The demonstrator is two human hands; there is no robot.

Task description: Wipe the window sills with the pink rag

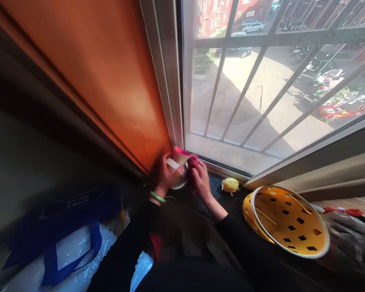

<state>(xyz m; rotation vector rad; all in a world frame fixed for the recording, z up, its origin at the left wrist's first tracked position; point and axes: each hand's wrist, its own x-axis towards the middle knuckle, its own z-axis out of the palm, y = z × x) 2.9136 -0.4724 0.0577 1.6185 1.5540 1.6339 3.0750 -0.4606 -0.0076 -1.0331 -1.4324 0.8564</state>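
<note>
A small cream vase (180, 157) with a flared pink mouth stands near the window corner, its round lower body partly hidden by my fingers. My left hand (166, 175), with a green bangle at the wrist, is wrapped round the vase from the left. A white rectangular patch (172, 163) shows beside its fingers; I cannot tell whether it belongs to the vase. My right hand (201, 181) is closed on a crumpled crimson cloth (193, 162) at the vase's right side. To the right of that hand, a yellow turtle figurine (230, 185) sits on the dark sill (211, 202).
A yellow woven basket (292, 219) with a white rim stands at the right, next to a clear plastic bag (349, 235). An orange panel (109, 81) rises at the left and a barred window (249, 93) ahead. A blue bag (79, 207) lies lower left.
</note>
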